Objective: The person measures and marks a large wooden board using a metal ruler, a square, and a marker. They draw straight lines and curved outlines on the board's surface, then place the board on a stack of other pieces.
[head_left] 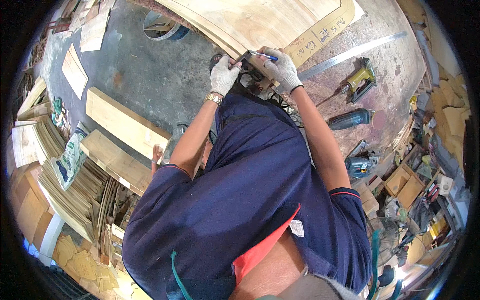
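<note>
While right fingers (270, 51) grip blue pen (271, 58) | left fingers (224, 64): cannot tell | nail gun (358, 81) near steel ruler (357, 53)

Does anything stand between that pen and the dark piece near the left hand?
Nothing visible: the blue pen, in the right hand, has its tip right by the dark piece, near the left hand; contact is unclear.

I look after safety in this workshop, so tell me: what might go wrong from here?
1. The right hand grips a pen through a knitted glove, which may dull control and let a mark stray.
2. A metal ruler lies near that wrist; a sideways move might nudge it.
3. The blue tool with a round disc appears beside the forearm and could get bumped.
</note>
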Available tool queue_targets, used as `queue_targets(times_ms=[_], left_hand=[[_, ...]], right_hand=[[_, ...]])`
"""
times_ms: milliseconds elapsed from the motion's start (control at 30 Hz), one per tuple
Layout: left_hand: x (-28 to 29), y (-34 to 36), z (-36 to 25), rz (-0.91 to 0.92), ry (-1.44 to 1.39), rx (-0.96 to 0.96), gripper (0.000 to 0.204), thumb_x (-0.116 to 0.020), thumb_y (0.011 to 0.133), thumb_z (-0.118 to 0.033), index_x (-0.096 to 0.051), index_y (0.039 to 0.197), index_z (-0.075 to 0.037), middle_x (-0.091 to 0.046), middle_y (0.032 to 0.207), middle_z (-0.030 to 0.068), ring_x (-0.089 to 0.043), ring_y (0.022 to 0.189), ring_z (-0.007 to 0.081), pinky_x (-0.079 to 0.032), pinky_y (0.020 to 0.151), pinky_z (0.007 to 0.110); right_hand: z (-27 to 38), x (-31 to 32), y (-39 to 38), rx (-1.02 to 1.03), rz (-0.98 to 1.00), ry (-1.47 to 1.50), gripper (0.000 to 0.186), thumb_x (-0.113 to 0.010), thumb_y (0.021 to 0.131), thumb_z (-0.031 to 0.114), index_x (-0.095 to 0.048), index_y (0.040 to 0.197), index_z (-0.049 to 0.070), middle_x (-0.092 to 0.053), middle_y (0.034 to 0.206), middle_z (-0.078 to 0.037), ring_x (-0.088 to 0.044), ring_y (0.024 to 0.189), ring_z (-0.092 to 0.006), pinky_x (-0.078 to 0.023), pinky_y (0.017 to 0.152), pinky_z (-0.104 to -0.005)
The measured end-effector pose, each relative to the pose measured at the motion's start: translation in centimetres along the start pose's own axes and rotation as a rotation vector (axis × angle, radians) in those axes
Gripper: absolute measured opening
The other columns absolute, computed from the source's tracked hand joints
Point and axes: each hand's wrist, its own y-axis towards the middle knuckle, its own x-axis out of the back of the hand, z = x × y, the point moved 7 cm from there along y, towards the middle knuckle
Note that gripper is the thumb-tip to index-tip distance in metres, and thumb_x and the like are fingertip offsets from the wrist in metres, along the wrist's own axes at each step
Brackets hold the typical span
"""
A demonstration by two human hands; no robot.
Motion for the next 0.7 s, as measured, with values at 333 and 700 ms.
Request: queue_targets(times_ms=[333, 700], left_hand=[[0.2, -0.1, -0.2, -0.031, -0.026, 0.007, 0.033, -0.074, 0.089, -0.036, -0.065, 0.093, -0.005, -0.068, 0.078, 0.0121, -0.067, 0.076, 0.0284, -0.051, 0.071, 0.041], [-0.2, -0.9, 0.4, -0.032, -0.024, 0.014, 0.033, -0.074, 0.089, -0.036, -0.065, 0.092, -0.004, -0.069, 0.081, 0.0123, -0.067, 0.077, 0.0282, -0.051, 0.071, 0.041]], right_hand=[[-0.1, 0.4, 0.4, 0.046, 0.032, -0.028, 0.029, -0.064, 0.094, 0.026, -0.072, 0.115, 0.009, -0.074, 0.1, -0.014, -0.066, 0.099, -0.032, -0.046, 0.1, -0.0416], [0.1, 0.5, -0.5, 0.027, 0.085, 0.012, 0.026, -0.062, 0.094, 0.026, -0.072, 0.111, 0.01, -0.072, 0.103, -0.016, -0.063, 0.103, -0.0353, -0.048, 0.096, -0.0423]])
